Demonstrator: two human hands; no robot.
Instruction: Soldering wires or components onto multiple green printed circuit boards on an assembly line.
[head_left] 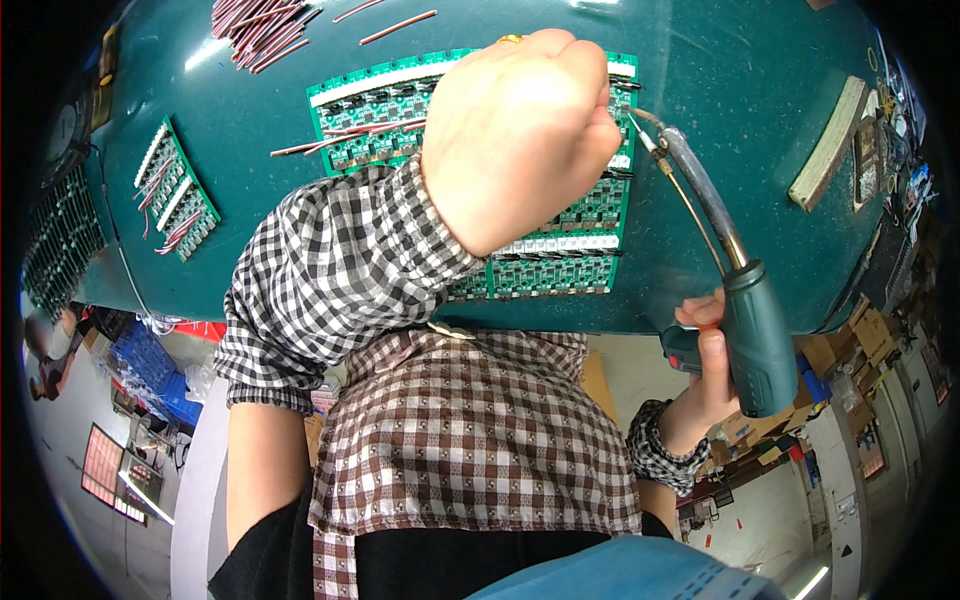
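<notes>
My left hand [525,140] is closed over a large panel of green circuit boards [560,270]. Its fingertips face away, so whatever they pinch is hidden. Red and black wires [370,128] stick out on the left side of this hand, across the panel. In my right hand [712,355] is a dark green soldering gun [758,335], gripped by its handle with a finger at the trigger. Its metal barrel and thin feed tube reach up to the panel's right edge, where the tip meets or nearly meets the board beside my left fist.
Loose red and black wires [260,30] are heaped at the far left of the green table [720,60]. A smaller wired board panel [178,190] lies left, near stacked dark boards [62,240]. A pale bar [828,145] sits at the right. Cardboard boxes [870,335] stand beyond the table.
</notes>
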